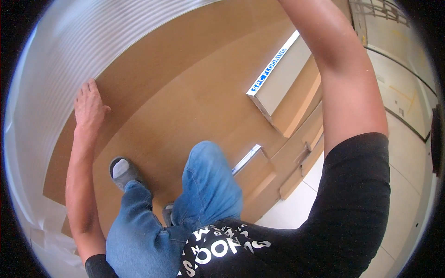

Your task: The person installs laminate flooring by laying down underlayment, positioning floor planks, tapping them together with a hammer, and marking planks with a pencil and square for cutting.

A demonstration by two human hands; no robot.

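My left hand [90, 105] lies with its fingers stretched out and the thumb apart, along the edge where a large brown cardboard sheet [162, 88] meets white ribbed sheeting [92, 34]. Its fingertips touch the border between the two. My right arm [350, 92] reaches up past the top edge of the view, so the right hand is out of sight. Under that arm sits a long flat box [287, 72] with a white, blue-lettered end, on the cardboard. My feet, in grey slippers [124, 171], rest on the cardboard too.
Another low box with a pale edge [246, 158] lies beside my bent knee [206, 167]. Folded cardboard flaps [294, 176] border white floor tiles [299, 199] on the right. Pale panels [398, 92] and a wire rack [384, 11] stand at the far right.
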